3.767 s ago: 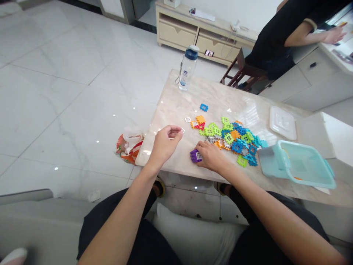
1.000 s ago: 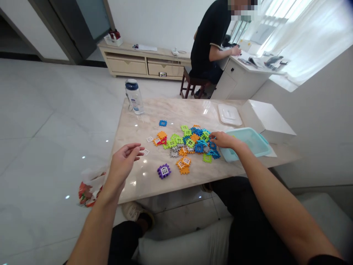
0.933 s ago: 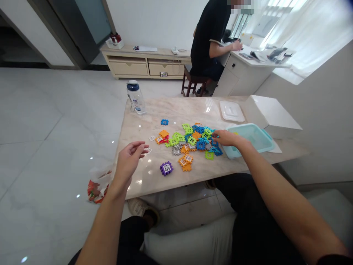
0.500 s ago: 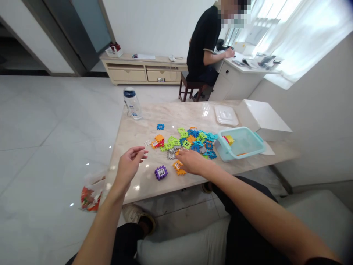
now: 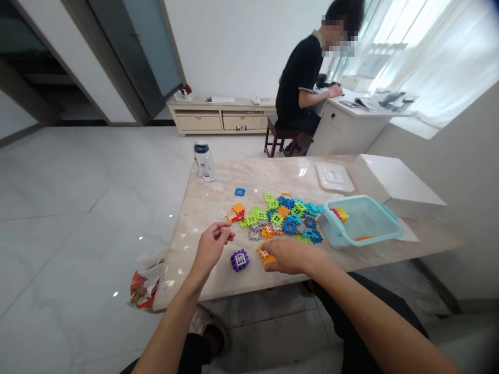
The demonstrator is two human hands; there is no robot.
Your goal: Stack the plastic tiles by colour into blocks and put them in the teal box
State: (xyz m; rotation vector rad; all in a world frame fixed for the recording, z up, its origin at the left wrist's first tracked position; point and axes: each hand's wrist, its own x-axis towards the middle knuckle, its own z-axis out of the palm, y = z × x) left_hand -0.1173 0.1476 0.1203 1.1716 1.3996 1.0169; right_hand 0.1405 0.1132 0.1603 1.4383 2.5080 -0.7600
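Note:
My right hand (image 5: 290, 255) bends over an orange interlocking building tile (image 5: 262, 253) with a white window insert, near the front of the table. Its fingers and thumb are closed about the tile, covering part of it. My left hand (image 5: 212, 245) hovers over the table to the left, fingers loosely curved and apart, nothing visible in it. Between the hands lies a purple block (image 5: 239, 259) with a white window frame on top. Just beyond them spreads a pile of green, blue, orange and grey tiles (image 5: 290, 226). A loose white window piece (image 5: 222, 214) rests at its left.
A light-blue plastic bin (image 5: 360, 240) with a few pieces stands right of the pile. Behind it are a clear lid (image 5: 334, 176) and a white box (image 5: 401, 182). A water bottle (image 5: 205, 163) stands at the far left corner. A person (image 5: 300, 72) sits at a desk beyond.
My right hand has moved from the pile's front edge toward me, onto the orange tile. My left hand stays raised, its fingers a little closer together. The whole view has shifted slightly.

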